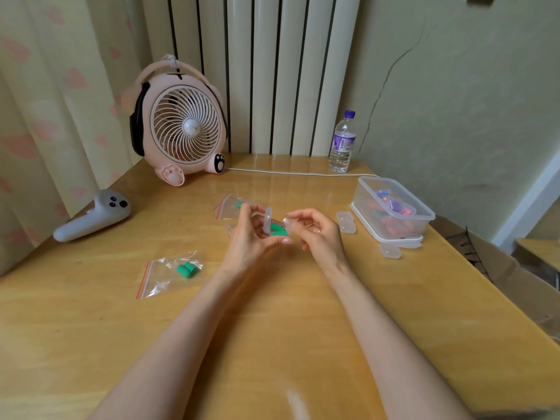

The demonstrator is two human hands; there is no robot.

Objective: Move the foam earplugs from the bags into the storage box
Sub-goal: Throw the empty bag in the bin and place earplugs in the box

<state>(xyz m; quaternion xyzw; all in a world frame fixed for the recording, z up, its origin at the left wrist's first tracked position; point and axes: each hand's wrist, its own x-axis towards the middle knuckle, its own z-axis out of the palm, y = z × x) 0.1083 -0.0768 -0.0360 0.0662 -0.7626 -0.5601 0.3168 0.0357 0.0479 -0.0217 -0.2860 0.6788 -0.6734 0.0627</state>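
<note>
Left hand [251,237] cradles a tiny clear case [268,221], lid flipped up, right hand [316,234] pinching its edge. Two stubby green earplugs [277,229] inside.

single wide-angle view from the person's head, facing forward and down across a wooden table [91,328], close above its near edge, radiator [266,71] at the far end, curtain [45,116] on the left, lines bowed near the edges
</note>
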